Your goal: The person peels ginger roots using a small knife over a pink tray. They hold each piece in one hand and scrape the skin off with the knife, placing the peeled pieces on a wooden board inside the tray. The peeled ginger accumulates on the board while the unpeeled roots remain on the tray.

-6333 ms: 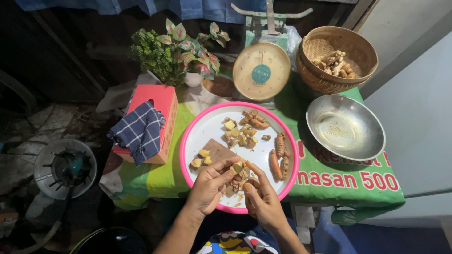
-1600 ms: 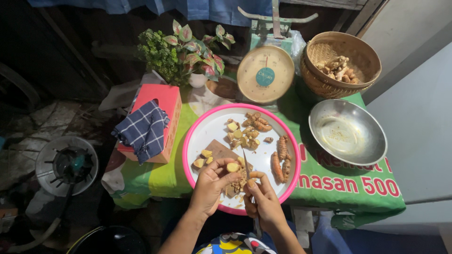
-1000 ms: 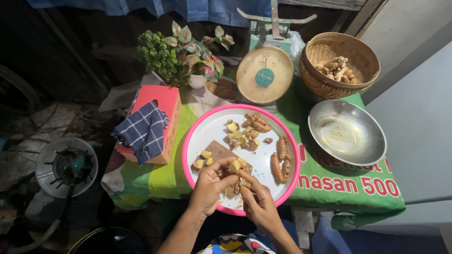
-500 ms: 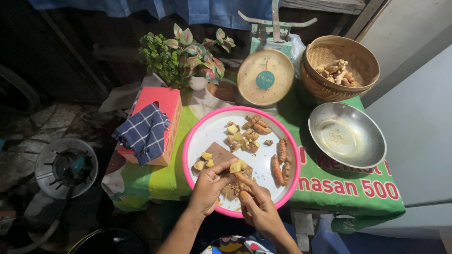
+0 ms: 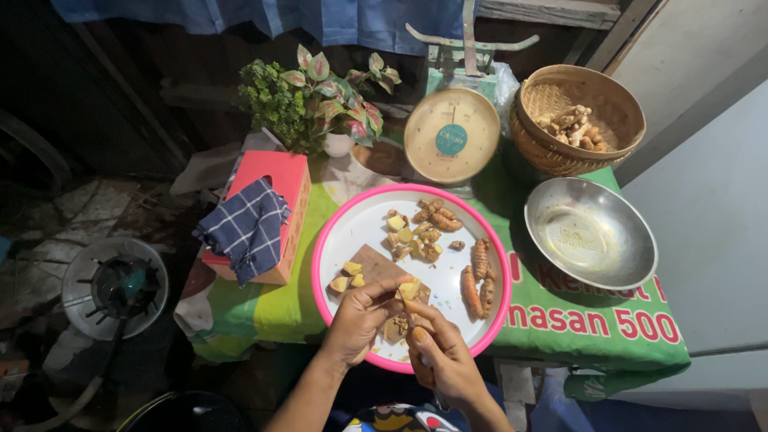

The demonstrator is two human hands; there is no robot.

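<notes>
Far to the left of the fingers, on the ground, stood a round grey stove (image 5: 114, 286) with a dark burner in its middle. Closer, still left of the fingers, a red box (image 5: 276, 192) lay on the green cloth (image 5: 264, 308) of the table, and a dark blue checked cloth (image 5: 244, 228) was draped over the box.

The left hand (image 5: 360, 320) was over the near part of a large white tray with a pink rim (image 5: 320, 256). Its fingers (image 5: 382, 290) were bent and pinched a small yellow root piece (image 5: 410, 290) at their tips. Just left of these fingers, three small yellow cut pieces (image 5: 349, 278) lay beside a brown cutting board (image 5: 376, 264), which was just beyond the fingertips.

The right hand (image 5: 444, 360) was touching the left one, and its fingers (image 5: 424, 316) were closed around a thin blade or handle; I could not tell exactly what it was, because most of it was hidden. The root piece was between the fingertips of both hands, above the tray.

Beyond the fingers, more chopped pieces (image 5: 416, 232) made a small heap on the tray. To the right of the fingers, whole orange-brown roots (image 5: 478, 276) lay near the rim. Well beyond stood a potted plant (image 5: 320, 100) and a round weighing scale (image 5: 450, 134). Far right were an empty metal bowl (image 5: 590, 232) and a woven basket (image 5: 580, 120) with pale roots inside.
</notes>
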